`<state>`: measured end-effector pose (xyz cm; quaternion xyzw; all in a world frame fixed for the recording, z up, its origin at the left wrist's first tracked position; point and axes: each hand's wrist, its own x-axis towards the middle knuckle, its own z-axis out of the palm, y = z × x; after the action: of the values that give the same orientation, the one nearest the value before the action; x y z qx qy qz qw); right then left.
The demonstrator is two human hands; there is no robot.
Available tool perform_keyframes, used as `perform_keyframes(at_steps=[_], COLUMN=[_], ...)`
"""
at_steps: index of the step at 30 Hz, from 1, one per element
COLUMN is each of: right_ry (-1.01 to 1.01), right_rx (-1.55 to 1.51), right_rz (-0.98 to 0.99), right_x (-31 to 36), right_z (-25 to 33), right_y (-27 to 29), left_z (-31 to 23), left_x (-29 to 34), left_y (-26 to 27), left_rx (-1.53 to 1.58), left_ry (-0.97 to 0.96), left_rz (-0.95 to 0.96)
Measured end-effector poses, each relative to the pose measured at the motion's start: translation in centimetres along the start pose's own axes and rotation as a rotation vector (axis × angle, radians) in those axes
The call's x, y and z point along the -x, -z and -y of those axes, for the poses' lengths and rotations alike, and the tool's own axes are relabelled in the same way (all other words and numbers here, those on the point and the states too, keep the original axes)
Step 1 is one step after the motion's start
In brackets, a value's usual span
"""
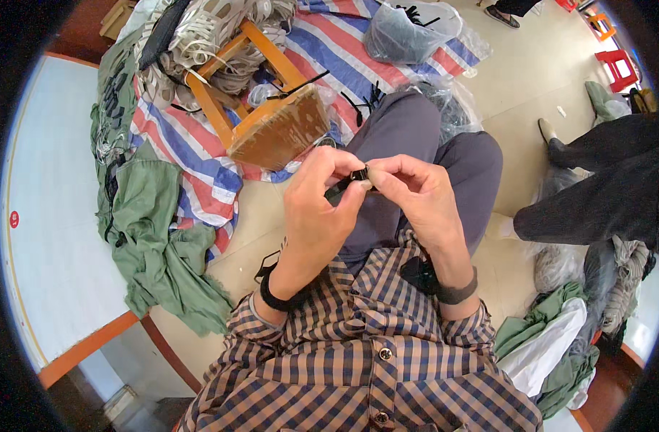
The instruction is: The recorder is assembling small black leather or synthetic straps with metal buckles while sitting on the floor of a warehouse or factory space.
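Note:
Above my lap, both hands meet at a small black piece [358, 174], which looks like a plastic buckle. My left hand [316, 209] pinches it between thumb and fingertips. From the other side, my right hand [419, 198] grips its edge with thumb and forefinger. A short dark strap [336, 189] shows under my left fingers; whether it is joined to the piece is hidden by them. Beyond my hands, a wooden stool [282, 129] lies tipped over, with clear film around its seat and a thin black strap [300, 85] across it.
A striped tarp [221, 173] carries heaps of pale straps [207, 36] and a clear bag [408, 36] of black pieces. Green cloth [146, 187] lies at left beside a white panel [63, 209]. At right are another person's legs [596, 201], cloth bundles [552, 331] and a red stool [617, 70].

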<state>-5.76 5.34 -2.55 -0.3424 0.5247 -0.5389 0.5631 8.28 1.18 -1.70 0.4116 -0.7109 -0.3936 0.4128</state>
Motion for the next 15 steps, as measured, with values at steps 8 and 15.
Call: perform_keyframes(at_steps=[8, 15], right_ry=[0.035, -0.037], right_rx=[0.187, 0.041], right_rz=[-0.019, 0.039], right_x=[0.1, -0.1], right_z=[0.8, 0.6], right_y=[0.8, 1.6], left_z=[0.6, 1.7], left_x=[-0.1, -0.2], left_y=[-0.5, -0.1], left_rx=[0.138, 0.305], left_ry=[0.036, 0.064], left_rz=[0.104, 0.276])
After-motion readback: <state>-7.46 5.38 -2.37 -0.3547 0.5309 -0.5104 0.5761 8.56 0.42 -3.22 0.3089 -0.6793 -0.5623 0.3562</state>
